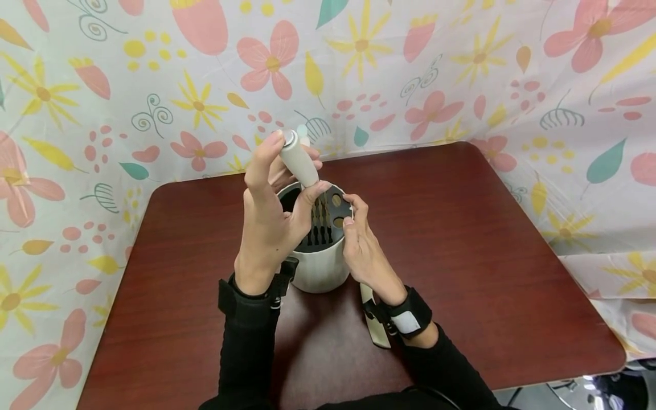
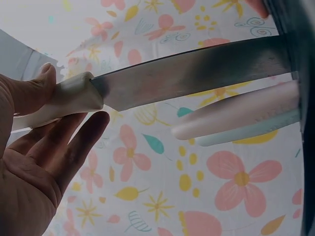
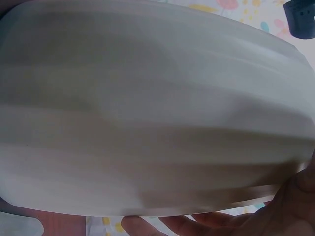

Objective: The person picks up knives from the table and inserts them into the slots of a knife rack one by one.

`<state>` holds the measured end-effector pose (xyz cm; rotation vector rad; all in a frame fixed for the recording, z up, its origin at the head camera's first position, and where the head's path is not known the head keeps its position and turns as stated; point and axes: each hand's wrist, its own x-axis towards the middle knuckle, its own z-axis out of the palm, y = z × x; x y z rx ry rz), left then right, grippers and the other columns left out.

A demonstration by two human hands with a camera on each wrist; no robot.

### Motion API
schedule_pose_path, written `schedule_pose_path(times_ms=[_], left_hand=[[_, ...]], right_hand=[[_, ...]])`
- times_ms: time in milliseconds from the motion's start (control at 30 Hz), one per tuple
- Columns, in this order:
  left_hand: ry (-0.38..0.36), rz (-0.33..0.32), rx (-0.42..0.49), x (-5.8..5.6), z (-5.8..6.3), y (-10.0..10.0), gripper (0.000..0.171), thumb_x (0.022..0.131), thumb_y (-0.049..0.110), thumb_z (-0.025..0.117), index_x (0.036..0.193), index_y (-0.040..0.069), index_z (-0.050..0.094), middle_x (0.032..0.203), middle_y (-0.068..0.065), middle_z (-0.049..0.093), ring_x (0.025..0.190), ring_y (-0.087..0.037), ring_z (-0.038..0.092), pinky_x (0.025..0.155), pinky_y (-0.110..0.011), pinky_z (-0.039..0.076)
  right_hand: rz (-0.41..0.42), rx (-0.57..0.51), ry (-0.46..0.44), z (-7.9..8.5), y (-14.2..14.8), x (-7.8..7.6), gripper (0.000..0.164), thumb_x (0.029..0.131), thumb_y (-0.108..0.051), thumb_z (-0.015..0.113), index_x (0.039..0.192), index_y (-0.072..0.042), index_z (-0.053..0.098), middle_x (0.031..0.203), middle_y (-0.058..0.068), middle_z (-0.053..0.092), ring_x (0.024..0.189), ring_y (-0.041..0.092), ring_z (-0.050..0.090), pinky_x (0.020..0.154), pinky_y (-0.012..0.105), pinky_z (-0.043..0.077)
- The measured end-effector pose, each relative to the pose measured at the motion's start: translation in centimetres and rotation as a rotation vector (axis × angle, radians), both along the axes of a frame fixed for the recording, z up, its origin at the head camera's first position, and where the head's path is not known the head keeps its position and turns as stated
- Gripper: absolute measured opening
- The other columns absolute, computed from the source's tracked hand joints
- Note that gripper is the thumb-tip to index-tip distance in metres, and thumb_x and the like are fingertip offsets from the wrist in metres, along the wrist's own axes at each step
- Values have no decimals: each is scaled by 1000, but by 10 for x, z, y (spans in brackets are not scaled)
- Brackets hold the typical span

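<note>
A knife with a pale handle (image 1: pixel 299 160) is pinched between the thumb and fingers of my left hand (image 1: pixel 269 219). Its broad steel blade (image 2: pixel 197 73) runs to the dark top of a knife holder (image 1: pixel 319 270) in the left wrist view; whether the tip is inside a slot is hard to tell. The holder is a white rounded pot with a dark slotted insert (image 1: pixel 315 242). My right hand (image 1: pixel 370 256) grips its right rim, fingers along the outer wall in the right wrist view. Two more handles, one pinkish white (image 2: pixel 236 110) and one pale green (image 2: pixel 251 132), stick out of the holder.
A long cream-coloured object (image 1: pixel 375 324) lies on the brown table (image 1: pixel 461 256), partly under my right wrist. A flower-printed cloth (image 1: pixel 359 74) hangs behind and beside the table. Shiny metal items (image 1: pixel 574 393) show past the table's lower right edge.
</note>
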<state>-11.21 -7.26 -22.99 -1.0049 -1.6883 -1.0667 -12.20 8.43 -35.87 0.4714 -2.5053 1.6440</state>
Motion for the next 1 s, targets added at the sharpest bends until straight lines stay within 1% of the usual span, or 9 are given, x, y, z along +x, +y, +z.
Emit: schedule_pose_path(times_ms=[167,300,367,533,633,700,867,933,1000], left_hand=[[-4,19,-21,-5,-3,0,81,90,0,73,151,19,23,109,-26,64,97,-29,68,92,-33,59],[3,31,-38,-10,-4,-1,78,91,5,73,150,17,24,108,-25,65,103,-30,68,98,-38,56],[-7,34,-44,-11,-6,0,78,90,6,74,150,16,25,109,-25,65,105,-30,68,99,-38,55],[-41,21,-57,-13,-9,0,80,85,0,77,146,11,26,123,-29,53,104,-32,69,96,-35,56],[-46,29,-65,-14,-10,0,81,83,-2,78,145,9,26,128,-30,46,104,-32,70,97,-33,56],[-47,44,-66,-15,-11,0,80,83,-1,79,144,8,27,128,-29,46,105,-31,70,99,-33,56],[-49,114,-78,-15,-14,-1,76,84,4,79,141,5,30,134,-27,46,125,-34,58,105,-33,54],[-48,162,-94,-15,-15,-1,76,83,8,80,141,6,31,134,-26,47,127,-36,57,111,-34,49],[-45,215,-118,-14,-16,-1,77,82,13,82,140,7,32,131,-24,55,122,-34,59,109,-37,46]], right_hand=[[5,2,15,0,0,-1,45,111,-42,13,152,-24,18,154,12,31,149,31,31,121,54,31],[15,3,15,-2,1,0,45,112,-42,13,153,-23,17,149,15,34,139,30,40,117,53,35],[18,4,11,-2,1,0,46,111,-42,13,153,-23,17,146,16,36,136,30,41,115,53,35],[13,9,11,-3,2,1,46,111,-42,12,153,-24,16,143,16,37,140,32,38,116,55,35],[8,10,14,-2,2,1,46,111,-43,13,153,-24,17,143,16,37,143,32,36,117,56,34],[6,11,22,-3,2,1,45,112,-43,13,153,-24,17,143,16,37,142,31,38,116,55,35],[4,9,54,-4,1,1,45,112,-40,15,153,-21,18,151,15,34,135,31,45,116,53,36],[6,9,60,-4,1,1,45,112,-40,15,153,-20,18,155,14,31,136,31,45,119,53,34],[9,7,60,-4,0,1,46,112,-40,15,153,-20,17,157,14,29,140,31,43,121,54,32]])
